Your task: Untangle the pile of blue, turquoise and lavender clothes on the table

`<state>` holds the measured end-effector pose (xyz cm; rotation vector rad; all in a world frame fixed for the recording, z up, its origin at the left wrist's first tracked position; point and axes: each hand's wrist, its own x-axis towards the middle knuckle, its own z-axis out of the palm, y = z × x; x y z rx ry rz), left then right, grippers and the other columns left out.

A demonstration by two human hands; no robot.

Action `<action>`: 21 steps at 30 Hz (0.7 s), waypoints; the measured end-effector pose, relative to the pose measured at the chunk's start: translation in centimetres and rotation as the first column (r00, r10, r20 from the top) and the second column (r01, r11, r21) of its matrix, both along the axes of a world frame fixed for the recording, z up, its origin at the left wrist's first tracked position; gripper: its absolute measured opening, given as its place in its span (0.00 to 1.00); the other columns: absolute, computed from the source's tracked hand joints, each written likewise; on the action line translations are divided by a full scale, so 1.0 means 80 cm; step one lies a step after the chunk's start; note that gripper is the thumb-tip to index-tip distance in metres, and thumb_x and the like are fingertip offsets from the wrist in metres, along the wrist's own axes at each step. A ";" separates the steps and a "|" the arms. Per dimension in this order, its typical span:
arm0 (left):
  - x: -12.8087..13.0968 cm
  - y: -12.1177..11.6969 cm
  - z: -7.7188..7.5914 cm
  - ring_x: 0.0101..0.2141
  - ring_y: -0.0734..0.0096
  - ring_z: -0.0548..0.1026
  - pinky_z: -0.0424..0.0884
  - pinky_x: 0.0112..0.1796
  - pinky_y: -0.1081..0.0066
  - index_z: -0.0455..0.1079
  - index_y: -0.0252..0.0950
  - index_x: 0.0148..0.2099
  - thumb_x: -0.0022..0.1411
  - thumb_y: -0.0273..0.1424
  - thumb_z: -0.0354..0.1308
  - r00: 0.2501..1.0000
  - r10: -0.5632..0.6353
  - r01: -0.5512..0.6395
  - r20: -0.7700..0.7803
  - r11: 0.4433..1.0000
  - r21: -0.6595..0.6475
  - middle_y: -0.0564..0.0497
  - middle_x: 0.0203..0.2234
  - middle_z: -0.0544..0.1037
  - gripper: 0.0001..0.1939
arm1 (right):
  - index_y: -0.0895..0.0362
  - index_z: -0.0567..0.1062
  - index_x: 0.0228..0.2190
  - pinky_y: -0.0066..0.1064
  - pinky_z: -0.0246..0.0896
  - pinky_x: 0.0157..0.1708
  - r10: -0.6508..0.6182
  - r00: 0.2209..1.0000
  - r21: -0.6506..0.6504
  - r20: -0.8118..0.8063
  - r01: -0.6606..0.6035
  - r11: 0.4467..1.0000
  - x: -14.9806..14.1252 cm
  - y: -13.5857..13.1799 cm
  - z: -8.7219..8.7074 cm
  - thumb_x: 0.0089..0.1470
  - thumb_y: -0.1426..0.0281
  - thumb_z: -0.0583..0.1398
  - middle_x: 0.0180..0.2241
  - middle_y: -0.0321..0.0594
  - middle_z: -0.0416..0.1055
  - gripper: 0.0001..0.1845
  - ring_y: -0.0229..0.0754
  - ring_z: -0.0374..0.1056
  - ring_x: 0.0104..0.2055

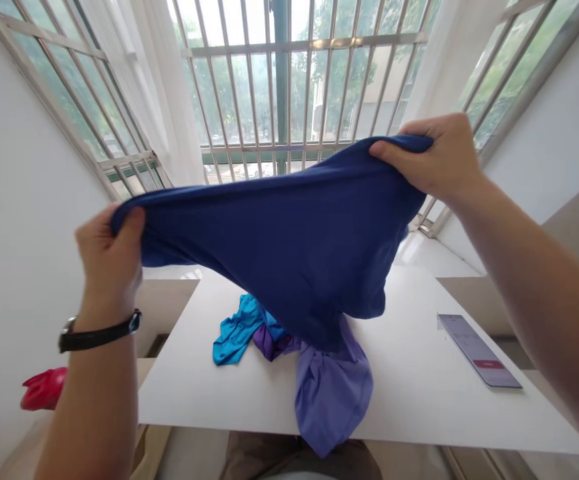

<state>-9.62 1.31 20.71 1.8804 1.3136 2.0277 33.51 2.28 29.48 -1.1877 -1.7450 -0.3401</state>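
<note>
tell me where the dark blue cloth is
In the head view, the dark blue cloth spans the centre, held up between the left hand and right hand, in front of the barred window, its lower part overlapping the lavender cloth.

No legible text; phone screen (476,347) too blurred to read.

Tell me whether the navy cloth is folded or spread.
Spread: the navy cloth is drawn taut along its top between left hand and right hand, its lower part hanging loose.
</note>
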 end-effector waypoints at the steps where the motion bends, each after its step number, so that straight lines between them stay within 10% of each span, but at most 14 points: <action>1: 0.001 -0.006 0.016 0.42 0.65 0.76 0.72 0.35 0.63 0.74 0.40 0.44 0.65 0.45 0.58 0.996 -0.045 0.044 0.076 0.999 0.019 0.55 0.37 0.78 0.14 | 0.62 0.75 0.21 0.25 0.49 0.23 0.057 0.998 -0.031 -0.018 -0.058 0.998 0.001 -0.002 0.004 0.50 0.50 0.65 0.16 0.27 0.56 0.26 0.27 0.52 0.22; 3: 0.004 -0.011 0.036 0.38 0.66 0.77 0.71 0.31 0.67 0.74 0.41 0.44 0.66 0.44 0.57 0.977 -0.086 0.098 0.193 0.994 -0.052 0.57 0.30 0.77 0.13 | 0.62 0.78 0.27 0.23 0.53 0.24 0.215 0.976 -0.237 -0.026 -0.215 0.947 0.005 -0.001 0.004 0.43 0.50 0.68 0.19 0.27 0.63 0.26 0.27 0.58 0.23; 6: 0.004 -0.002 0.024 0.28 0.70 0.76 0.70 0.27 0.72 0.74 0.32 0.43 0.64 0.43 0.59 0.971 -0.103 0.190 0.217 0.879 -0.436 0.57 0.22 0.73 0.17 | 0.59 0.81 0.29 0.26 0.63 0.24 0.421 0.907 -0.644 -0.028 -0.338 0.686 0.012 0.011 -0.022 0.34 0.51 0.72 0.23 0.31 0.73 0.26 0.34 0.68 0.25; 11: 0.030 -0.007 -0.079 0.27 0.66 0.76 0.75 0.27 0.69 0.73 0.34 0.48 0.59 0.48 0.61 0.901 -0.295 0.434 0.318 0.630 -0.644 0.51 0.28 0.79 0.24 | 0.54 0.82 0.33 0.32 0.71 0.34 0.424 0.883 -0.772 -0.201 -0.409 0.486 0.026 0.019 -0.112 0.45 0.50 0.68 0.34 0.38 0.79 0.21 0.45 0.74 0.36; 15: 0.070 -0.049 -0.165 0.36 0.60 0.77 0.76 0.39 0.64 0.77 0.39 0.40 0.59 0.43 0.63 0.650 -0.740 0.568 0.174 0.321 -0.757 0.49 0.33 0.80 0.14 | 0.55 0.81 0.30 0.34 0.71 0.37 0.260 0.861 -0.815 -0.437 -0.502 0.291 0.051 0.002 -0.172 0.45 0.49 0.67 0.32 0.39 0.79 0.22 0.47 0.74 0.36; 18: 0.086 -0.056 -0.193 0.39 0.59 0.77 0.76 0.40 0.63 0.76 0.39 0.46 0.62 0.41 0.60 0.642 -0.731 0.615 0.230 0.313 -0.723 0.47 0.39 0.80 0.14 | 0.54 0.80 0.29 0.36 0.72 0.31 0.022 0.837 -0.796 -0.546 -0.527 0.297 0.082 -0.002 -0.193 0.38 0.46 0.70 0.29 0.41 0.79 0.25 0.48 0.75 0.31; 21: 0.092 -0.021 -0.189 0.45 0.55 0.76 0.74 0.45 0.59 0.72 0.38 0.53 0.65 0.41 0.57 0.741 -0.634 0.591 0.222 0.459 -0.664 0.44 0.45 0.79 0.18 | 0.54 0.81 0.30 0.38 0.72 0.33 -0.012 0.873 -0.839 -0.487 -0.465 0.282 0.102 0.014 -0.205 0.40 0.44 0.67 0.30 0.43 0.80 0.27 0.52 0.76 0.33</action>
